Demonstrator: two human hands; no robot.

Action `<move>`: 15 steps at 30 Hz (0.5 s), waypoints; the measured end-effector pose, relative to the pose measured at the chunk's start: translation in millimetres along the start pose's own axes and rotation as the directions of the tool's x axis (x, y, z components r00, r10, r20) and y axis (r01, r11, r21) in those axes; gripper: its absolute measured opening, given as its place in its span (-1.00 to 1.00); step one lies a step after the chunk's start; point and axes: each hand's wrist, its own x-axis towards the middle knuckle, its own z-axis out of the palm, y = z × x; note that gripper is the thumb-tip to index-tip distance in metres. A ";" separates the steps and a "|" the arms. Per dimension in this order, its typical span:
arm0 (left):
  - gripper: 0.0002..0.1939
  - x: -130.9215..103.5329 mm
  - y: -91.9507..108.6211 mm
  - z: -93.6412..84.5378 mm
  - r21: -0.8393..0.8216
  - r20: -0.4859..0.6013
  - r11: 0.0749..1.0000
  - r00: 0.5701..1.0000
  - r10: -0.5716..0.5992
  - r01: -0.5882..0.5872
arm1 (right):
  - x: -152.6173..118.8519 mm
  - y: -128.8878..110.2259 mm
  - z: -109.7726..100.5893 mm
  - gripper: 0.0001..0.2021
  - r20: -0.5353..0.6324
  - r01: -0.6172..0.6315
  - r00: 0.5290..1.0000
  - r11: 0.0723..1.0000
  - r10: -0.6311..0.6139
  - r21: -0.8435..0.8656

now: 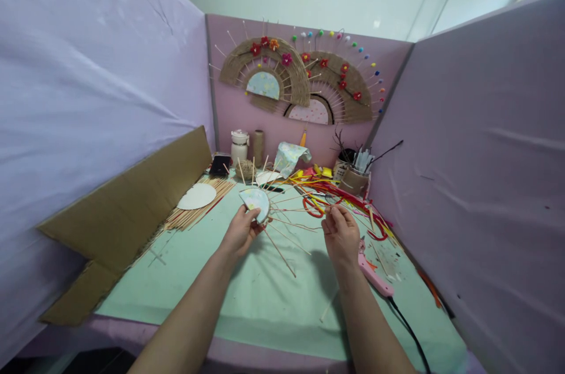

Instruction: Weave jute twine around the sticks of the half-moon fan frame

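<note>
In my left hand [245, 227] is a half-circle fan base [256, 202], covered in pale blue patterned fabric and gripped between thumb and fingers at its lower edge. Thin wooden sticks [282, 253] fan out from its curved side, upward, rightward and down. To the right, my right hand [342, 232] is closed in a pinch. A thin, wavy brown strand of twine [304, 227] appears to run from the base to this hand; its end is hidden by the fingers. A pink hot glue gun [374, 277] lies beside my right wrist.
Cardboard [132, 215] leans on the left, near loose sticks [176, 218] and a white half-circle [197, 196]. At the back are a twine ball [245, 170], a white jar [239, 145] and red-handled scissors [313, 207]. Two decorated fans [300, 82] hang on the panel.
</note>
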 end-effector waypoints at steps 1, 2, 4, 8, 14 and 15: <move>-0.73 -0.2 0.0 -0.6 -0.002 0.027 1.000 0.999 -0.025 0.025 | 1.5 -0.5 -1.4 -0.85 -0.005 -0.035 0.999 0.999 0.035 0.030; -0.74 -0.4 0.1 -1.2 -0.009 0.058 0.999 0.997 -0.049 0.050 | 3.1 -0.8 -2.9 -0.84 -0.014 -0.078 0.997 0.995 0.079 0.061; -0.75 -1.1 0.5 -2.5 -0.034 0.118 0.995 0.989 -0.092 0.097 | 5.6 -0.7 -5.2 -0.81 -0.040 -0.176 0.983 0.978 0.181 0.108; -0.78 -4.5 0.9 -4.0 -0.060 0.233 0.979 0.957 -0.174 0.193 | 5.9 3.3 -4.8 -0.75 -0.051 -0.285 0.955 0.951 0.293 0.123; -0.62 -17.3 -3.0 -0.8 0.080 0.440 0.949 0.843 -0.308 0.305 | -1.7 15.6 3.1 -0.67 0.058 -0.328 0.944 0.941 0.325 0.077; -0.59 -19.4 -4.3 -0.1 0.113 0.469 0.939 0.816 -0.340 0.326 | -3.3 17.2 4.6 -0.66 0.074 -0.333 0.942 0.940 0.328 0.067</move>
